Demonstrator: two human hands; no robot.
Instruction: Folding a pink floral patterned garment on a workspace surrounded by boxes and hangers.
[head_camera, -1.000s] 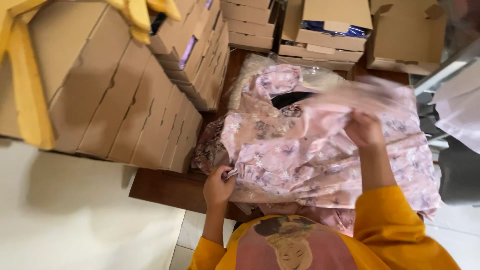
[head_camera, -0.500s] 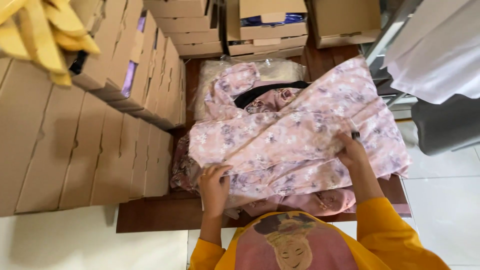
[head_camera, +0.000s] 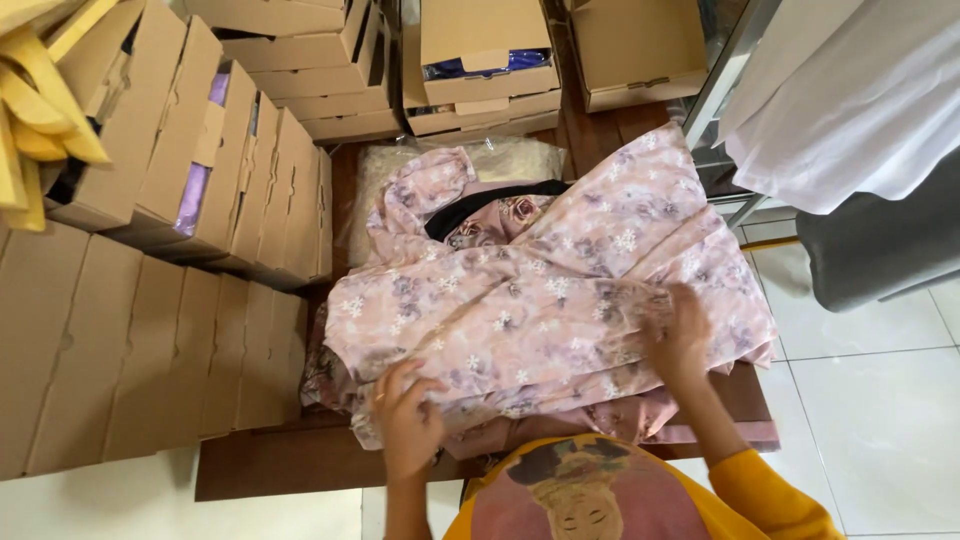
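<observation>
Right now your left hand (head_camera: 408, 418) and right hand (head_camera: 680, 335) press fingers onto the pink floral garment (head_camera: 540, 300), flattening it near the table's (head_camera: 270, 470) front edge.

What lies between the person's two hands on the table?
In the head view, only the pink floral garment spans the stretch between the left hand and the right hand; both hands rest on its folded near edge, above the wooden table.
</observation>
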